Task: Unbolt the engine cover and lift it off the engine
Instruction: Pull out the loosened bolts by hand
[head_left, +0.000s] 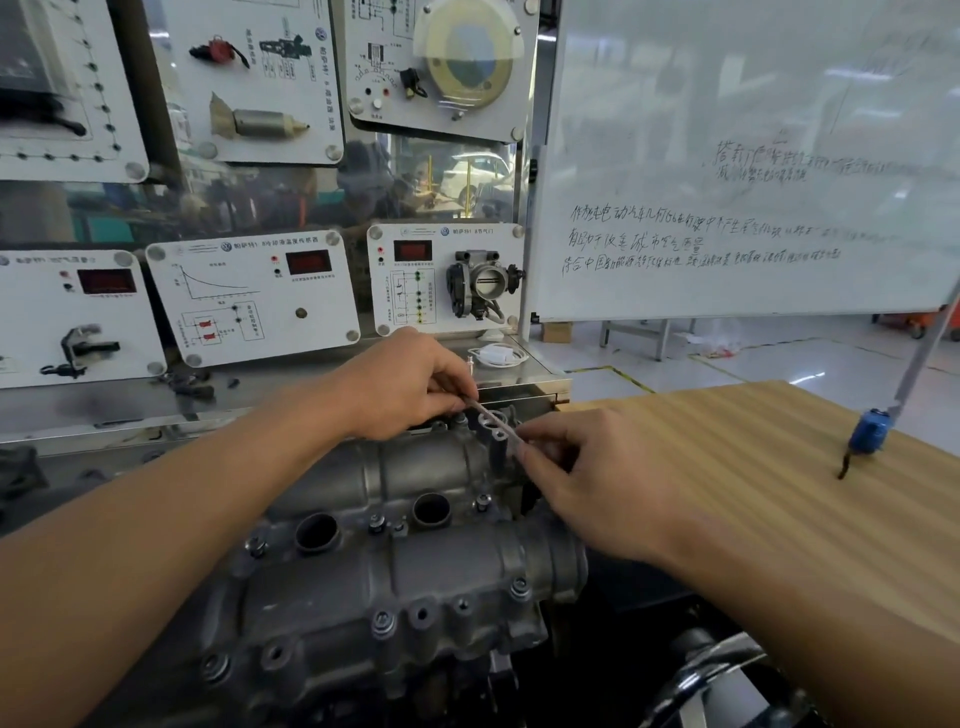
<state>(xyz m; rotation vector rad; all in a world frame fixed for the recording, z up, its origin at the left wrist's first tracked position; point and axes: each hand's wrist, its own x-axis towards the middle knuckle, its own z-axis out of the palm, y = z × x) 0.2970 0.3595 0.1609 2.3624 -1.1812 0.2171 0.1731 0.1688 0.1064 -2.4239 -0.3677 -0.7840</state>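
Observation:
A grey cast-metal engine cover fills the lower middle of the head view, with two round openings and several bolts along its edges. Both hands reach over its far end. My left hand pinches the upper end of a thin metal tool. My right hand pinches the lower end of that same tool. The tool lies slanted across a raised boss at the cover's far right corner. Its tip is hidden by my fingers.
A wooden table lies to the right, with a blue clamp at its far edge. A whiteboard stands behind it. Training panels with sensors and a throttle body line the wall ahead. A white cable lies on the metal shelf.

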